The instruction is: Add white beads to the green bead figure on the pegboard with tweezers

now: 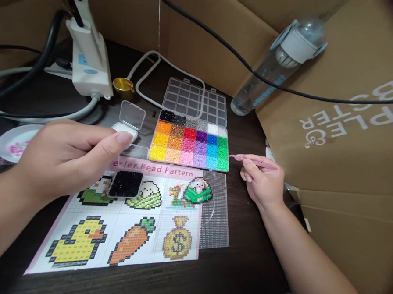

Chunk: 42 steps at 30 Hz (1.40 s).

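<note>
My left hand (69, 155) hovers closed above the top left of the bead pattern sheet (122, 235), thumb pressed to fingers; what it pinches, if anything, is hidden. Just under it lie a small clear box of black beads (126, 183) and a small open box of white beads (127, 126). My right hand (262, 181) grips pink tweezers (248, 160), their tip pointing left at the green corner of the multicolour bead organiser (191, 146). A clear pegboard (214, 218) lies under the sheet's right edge.
A white power strip (89, 62) with cables sits at back left, beside a gold cap (122, 85). A clear water bottle (276, 59) leans on cardboard boxes (349, 128) at right. A white dish with pink beads (14, 142) lies far left.
</note>
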Each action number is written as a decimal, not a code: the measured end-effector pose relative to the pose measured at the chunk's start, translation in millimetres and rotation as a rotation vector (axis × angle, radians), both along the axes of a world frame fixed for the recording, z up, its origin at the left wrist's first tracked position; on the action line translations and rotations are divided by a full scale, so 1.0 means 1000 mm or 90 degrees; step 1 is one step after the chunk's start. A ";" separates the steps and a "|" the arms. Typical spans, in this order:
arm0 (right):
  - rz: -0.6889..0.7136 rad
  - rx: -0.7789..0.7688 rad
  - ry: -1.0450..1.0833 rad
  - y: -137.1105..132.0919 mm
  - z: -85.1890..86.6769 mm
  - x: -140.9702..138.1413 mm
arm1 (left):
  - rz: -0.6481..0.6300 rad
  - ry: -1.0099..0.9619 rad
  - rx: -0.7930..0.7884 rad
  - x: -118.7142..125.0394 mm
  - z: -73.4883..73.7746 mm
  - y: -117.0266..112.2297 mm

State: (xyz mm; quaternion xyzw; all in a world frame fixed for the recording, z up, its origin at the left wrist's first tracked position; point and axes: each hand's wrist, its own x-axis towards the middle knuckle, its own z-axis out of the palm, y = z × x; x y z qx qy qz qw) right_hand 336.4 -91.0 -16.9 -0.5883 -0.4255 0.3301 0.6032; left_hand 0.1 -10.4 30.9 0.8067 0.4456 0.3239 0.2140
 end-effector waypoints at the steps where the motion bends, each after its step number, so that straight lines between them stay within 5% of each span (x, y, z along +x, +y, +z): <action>1: 0.019 0.006 0.002 -0.002 0.000 0.000 | 0.007 0.000 -0.005 0.000 0.000 -0.001; 12: 0.349 -0.031 -0.122 -0.020 0.013 0.004 | 0.080 -0.048 -0.023 0.008 -0.001 -0.015; 42: 0.408 0.009 -0.175 -0.014 0.017 0.002 | 0.082 -0.004 -0.052 0.008 0.007 -0.017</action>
